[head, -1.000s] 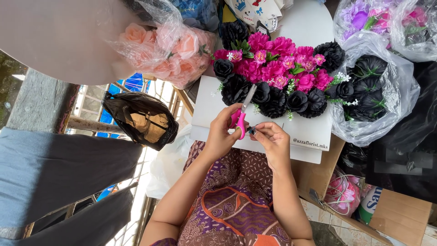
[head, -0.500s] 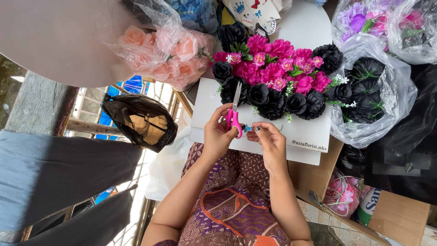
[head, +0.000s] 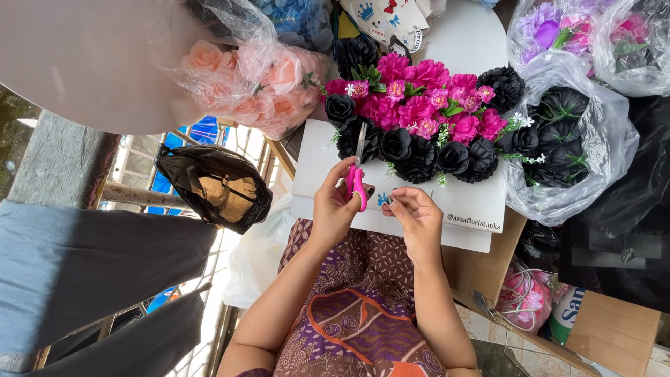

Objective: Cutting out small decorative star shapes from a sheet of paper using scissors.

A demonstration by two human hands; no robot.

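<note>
Looks somewhere around the middle of the flower board job, going by what's visible. Already stuck on the white board [head: 474, 199]: a thick band of pink flowers [head: 426, 98] along the top, plus black roses [head: 419, 150] tucked under and around them, with bits of green and tiny white sprigs. Bare white below that row and down the left side of the board, so probably more filling or trimming left, though hard to say how much is meant to be covered.

Left hand [head: 333, 209] closed around pink-handled scissors [head: 356, 178], blades pointing up toward the black roses, tips close to them. Can't tell whether the blades are open or shut. Right hand [head: 417, 216] just beside it, fingertips pinched narrow on a small blue piece [head: 383, 200], too tiny to identify. Both hands low over the bare strip of the board, right above the lap.

Plenty of stock around: clear bag of black roses [head: 565, 146] on the right, touching the board's edge, bag of peach roses [head: 258, 84] at upper left, purple flowers [head: 551, 28] bagged at top right. Also a black plastic bag [head: 216, 185] off to the left and a cardboard box [head: 614, 335] at lower right.
</note>
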